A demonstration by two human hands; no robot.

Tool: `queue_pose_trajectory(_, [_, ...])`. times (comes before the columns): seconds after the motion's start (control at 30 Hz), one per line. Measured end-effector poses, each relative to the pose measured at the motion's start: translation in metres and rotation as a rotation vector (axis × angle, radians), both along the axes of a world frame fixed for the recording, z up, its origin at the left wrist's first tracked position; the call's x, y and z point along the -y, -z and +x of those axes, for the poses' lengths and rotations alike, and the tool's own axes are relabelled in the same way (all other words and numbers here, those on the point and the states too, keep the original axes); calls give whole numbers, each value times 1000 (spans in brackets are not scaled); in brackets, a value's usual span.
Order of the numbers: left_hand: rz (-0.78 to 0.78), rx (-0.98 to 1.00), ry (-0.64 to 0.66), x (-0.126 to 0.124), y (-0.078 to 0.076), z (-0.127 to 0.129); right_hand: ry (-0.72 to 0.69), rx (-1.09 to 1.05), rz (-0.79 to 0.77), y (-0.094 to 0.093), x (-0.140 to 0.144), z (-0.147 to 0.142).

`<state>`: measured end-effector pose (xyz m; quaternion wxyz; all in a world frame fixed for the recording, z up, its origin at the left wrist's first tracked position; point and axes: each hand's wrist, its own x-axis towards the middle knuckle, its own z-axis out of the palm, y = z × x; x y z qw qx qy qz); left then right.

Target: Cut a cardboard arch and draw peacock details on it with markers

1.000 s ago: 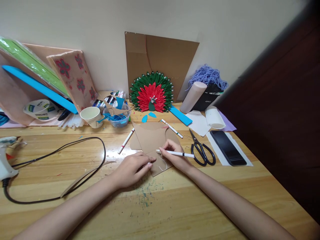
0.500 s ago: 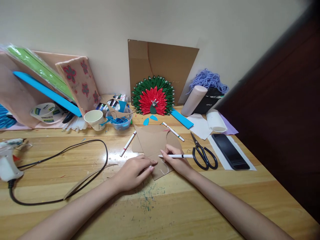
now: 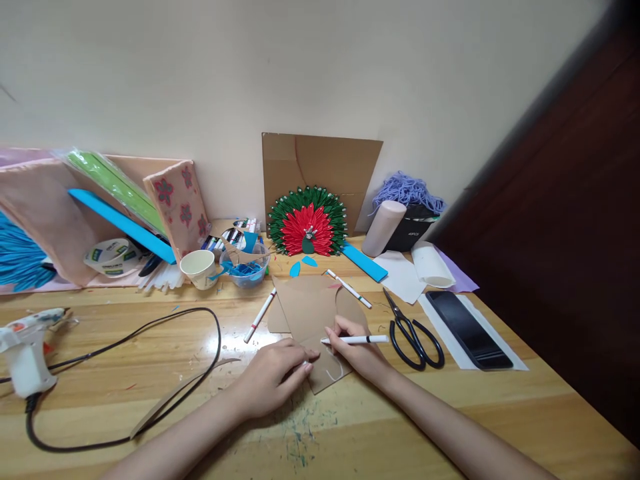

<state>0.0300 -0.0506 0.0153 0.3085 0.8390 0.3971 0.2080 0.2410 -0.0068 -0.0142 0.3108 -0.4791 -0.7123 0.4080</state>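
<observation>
Head view: we see both hands on a brown card [image 3: 310,313] lying flat at the middle of the wooden worktop [image 3: 450,413]. Our left hand [image 3: 273,377] rests palm down, fingers loosely curled and gripping nothing — its fingertips press the card's near-left edge. Our right hand [image 3: 357,350] is closed around a white pen [image 3: 357,340], held almost level with its tip pointing left onto the card, just above a faint white curved line [image 3: 334,372] drawn near the card's lower corner.

Just right of the pen lie black scissors [image 3: 415,333], blades pointing away from us; beyond them a dark phone [image 3: 467,319] sits on a white sheet. Two markers [image 3: 260,315] [image 3: 349,288] lie on either side of the card's far end. Behind the card, a red-and-green fan ornament [image 3: 307,230] leans on a cardboard sheet [image 3: 323,167] against the wall. To the left stand a paper cup [image 3: 199,268] and a clear bowl [image 3: 245,270] of blue scraps; a black cable [image 3: 150,333] loops across the worktop to a glue gun [image 3: 25,347] at the far left.
</observation>
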Motion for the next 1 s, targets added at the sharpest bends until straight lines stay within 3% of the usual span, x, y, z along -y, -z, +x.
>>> queue_pose_trajectory(0.53, [4,-8,15,-2,0,1,-42,11,29,-1,0,2])
queue_pose_trajectory(1.0, [26,-15,29,-3,2,0,-71,6,-45,-5,2,2])
